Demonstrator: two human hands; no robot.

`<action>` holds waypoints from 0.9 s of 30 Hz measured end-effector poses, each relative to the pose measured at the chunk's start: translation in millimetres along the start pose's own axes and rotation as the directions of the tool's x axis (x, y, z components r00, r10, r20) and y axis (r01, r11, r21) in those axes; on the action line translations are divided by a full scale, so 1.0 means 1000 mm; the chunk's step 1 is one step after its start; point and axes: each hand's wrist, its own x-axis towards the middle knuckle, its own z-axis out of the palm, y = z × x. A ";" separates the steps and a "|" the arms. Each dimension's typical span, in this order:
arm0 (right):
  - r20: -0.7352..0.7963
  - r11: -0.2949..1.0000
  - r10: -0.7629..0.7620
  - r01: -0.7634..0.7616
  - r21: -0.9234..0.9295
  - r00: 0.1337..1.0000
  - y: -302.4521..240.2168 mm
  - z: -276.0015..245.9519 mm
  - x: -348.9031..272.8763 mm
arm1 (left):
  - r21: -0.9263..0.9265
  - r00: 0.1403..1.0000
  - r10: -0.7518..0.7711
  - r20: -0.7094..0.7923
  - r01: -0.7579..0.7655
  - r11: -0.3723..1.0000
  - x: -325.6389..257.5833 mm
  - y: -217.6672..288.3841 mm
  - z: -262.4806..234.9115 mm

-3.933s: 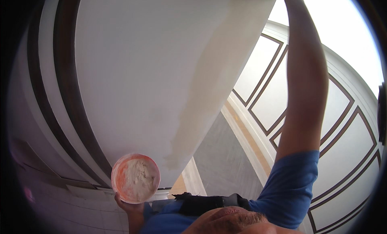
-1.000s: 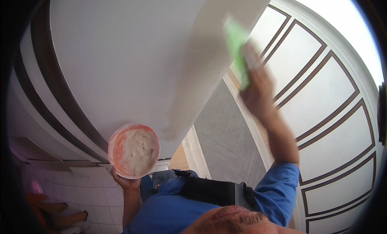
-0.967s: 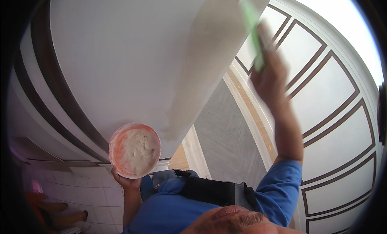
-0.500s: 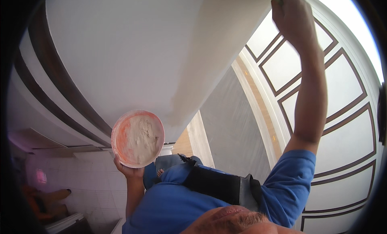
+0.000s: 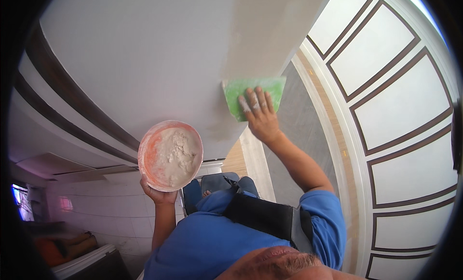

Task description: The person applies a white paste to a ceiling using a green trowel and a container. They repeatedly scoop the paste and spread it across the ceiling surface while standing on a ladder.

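My left hand (image 5: 160, 192) grips a round orange-red bowl (image 5: 146, 176) from below, tilted so its inside shows. Pale, lumpy putty (image 5: 179, 152) fills much of the bowl, and smears coat its wall. With its fingers spread over the face of a flat green scraper (image 5: 232, 93), my right hand (image 5: 263, 117) presses it against the white wall (image 5: 144, 53). White putty sticks to those fingers. Above the scraper a damp beige band of putty (image 5: 270, 34) runs up the wall along its right edge. My thumb is hidden behind the scraper.
White panels with dark brown frames (image 5: 386, 125) line the right side. Dark trim strips (image 5: 72, 84) curve along the left. Below lies grey flooring (image 5: 301, 130). At the lower left, another person's orange clothing and legs (image 5: 62, 246) show, close to a white-edged dark object (image 5: 96, 265).
My right hand has come down from the top of the wall's right edge to its lower middle, bringing the green scraper into full view. The bowl stays in my left hand, shifted slightly.
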 end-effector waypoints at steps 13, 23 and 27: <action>0.376 0.967 -0.031 -0.068 0.245 0.926 -0.069 0.096 -0.120 | 0.083 0.999 -0.036 -0.026 0.038 0.996 -0.002 0.010 0.010; -0.391 0.981 0.152 -0.090 0.173 0.908 0.062 -0.175 0.084 | 0.020 0.993 -0.060 0.106 0.058 0.998 -0.002 0.005 0.014; -0.418 0.978 0.191 -0.138 0.156 0.888 0.106 -0.277 0.192 | -0.022 0.993 -0.054 0.102 0.056 0.998 0.002 0.006 0.013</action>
